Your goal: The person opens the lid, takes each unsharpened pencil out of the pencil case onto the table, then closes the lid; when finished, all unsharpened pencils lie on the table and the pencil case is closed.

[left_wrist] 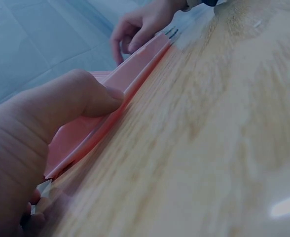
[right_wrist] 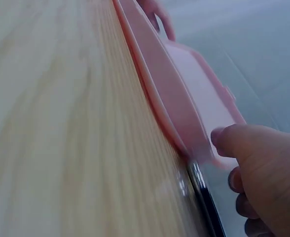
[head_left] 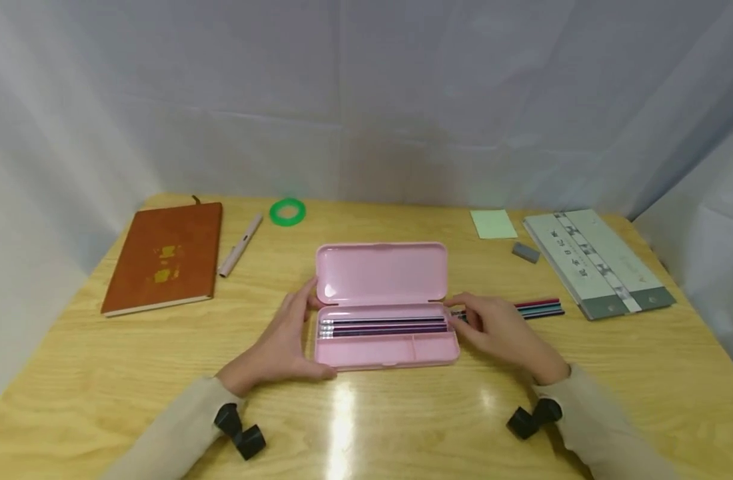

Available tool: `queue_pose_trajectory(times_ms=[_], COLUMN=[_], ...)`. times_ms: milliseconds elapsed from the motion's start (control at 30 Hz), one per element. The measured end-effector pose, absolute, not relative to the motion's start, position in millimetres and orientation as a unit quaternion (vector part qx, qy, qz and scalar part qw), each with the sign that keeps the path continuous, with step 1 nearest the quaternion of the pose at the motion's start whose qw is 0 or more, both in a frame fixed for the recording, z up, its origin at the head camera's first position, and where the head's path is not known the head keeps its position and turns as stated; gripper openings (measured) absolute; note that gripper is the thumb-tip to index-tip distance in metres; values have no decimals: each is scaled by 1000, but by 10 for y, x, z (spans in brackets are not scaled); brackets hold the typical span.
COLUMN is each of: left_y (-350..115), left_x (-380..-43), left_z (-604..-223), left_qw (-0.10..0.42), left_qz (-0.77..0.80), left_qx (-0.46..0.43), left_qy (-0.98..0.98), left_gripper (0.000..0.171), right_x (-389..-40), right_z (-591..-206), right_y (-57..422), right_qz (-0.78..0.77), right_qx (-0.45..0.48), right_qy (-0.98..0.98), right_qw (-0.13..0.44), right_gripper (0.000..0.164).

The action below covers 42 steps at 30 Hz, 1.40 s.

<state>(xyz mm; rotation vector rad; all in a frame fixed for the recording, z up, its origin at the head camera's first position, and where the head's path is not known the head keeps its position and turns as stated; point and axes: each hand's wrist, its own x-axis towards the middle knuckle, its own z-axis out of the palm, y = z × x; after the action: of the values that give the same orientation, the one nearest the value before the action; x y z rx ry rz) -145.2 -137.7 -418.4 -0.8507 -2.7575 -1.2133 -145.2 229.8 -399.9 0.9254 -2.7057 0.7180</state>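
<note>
A pink pencil case point(head_left: 381, 272) lies on the table with its lid tipped back. Several dark striped pencils point(head_left: 384, 328) lie in its long rear compartment; the front is split by a divider. My left hand point(head_left: 282, 340) spans the left end and grips it, thumb at the front edge, fingers towards the hinge. In the left wrist view the thumb point(left_wrist: 103, 101) presses the pink rim. At the right end is my right hand point(head_left: 492, 327), thumb and forefinger apart, with the thumb tip point(right_wrist: 226, 138) at the rim in the right wrist view. More pencils point(head_left: 540, 308) lie partly hidden beneath this hand.
To the left are a brown notebook point(head_left: 165, 257), a pale pen point(head_left: 240, 245) and a green tape ring point(head_left: 287, 212). Sticky notes point(head_left: 493, 224), a grey eraser point(head_left: 525, 252) and a pale green booklet point(head_left: 594, 260) lie on the right. A white curtain point(head_left: 396, 120) hangs behind the table.
</note>
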Motion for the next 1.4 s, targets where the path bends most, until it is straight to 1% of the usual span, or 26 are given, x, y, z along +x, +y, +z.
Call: queue_pose_trajectory(times_ms=[133, 367, 467, 567, 700, 867, 1000, 1133, 1233, 1333, 1400], left_y=[-1348, -1323, -1318, -1312, -1311, -1353, -1385, -1387, -1383, -1382, -1388], left_x=[-1464, -1479, -1481, -1484, -1481, -1460, -1455, -1454, -1452, -1454, -1455], left_z=[-4196, -4227, -4230, -4234, -4234, -4213, -4209, -4213, -4210, -4204, -4199], left_qw=[7, 9, 10, 11, 8, 11, 15, 20, 24, 23, 20], left_qz=[-384, -382, -382, -382, -383, -383, -378, -377, -380, -380, -380], left_qx=[-276, -279, -281, -283, -282, -273, -273, -279, -281, -280, -276], left_qy=[-881, -881, -880, -880, -880, -883, -885, -883, -881, -882, -883], left_gripper=[141, 140, 140, 140, 140, 140, 140, 139, 138, 138, 139], right_x=[-1519, -1582, -1589, -1590, -1574, -1526, -1456, -1363, -1241, -1077, -978], right_z=[-3959, -3818, -3771, -3751, -3764, -3807, -3825, -3866, -3924, -3983, -4012], right_y=[2082, 1848, 1807, 1782, 1754, 1695, 1797, 2186, 2557, 2887, 3056], right_qz=[219, 150, 139, 145, 165, 140, 143, 192, 222, 240, 247], right_qx=[324, 316, 308, 308, 294, 285, 282, 286, 269, 238, 218], right_qy=[-916, -937, -941, -940, -940, -948, -947, -930, -920, -922, -926], right_qw=[91, 7, -20, -37, -43, -3, 53, 131, 177, 191, 184], right_gripper=[21, 23, 21, 17, 11, 13, 14, 10, 16, 22, 21])
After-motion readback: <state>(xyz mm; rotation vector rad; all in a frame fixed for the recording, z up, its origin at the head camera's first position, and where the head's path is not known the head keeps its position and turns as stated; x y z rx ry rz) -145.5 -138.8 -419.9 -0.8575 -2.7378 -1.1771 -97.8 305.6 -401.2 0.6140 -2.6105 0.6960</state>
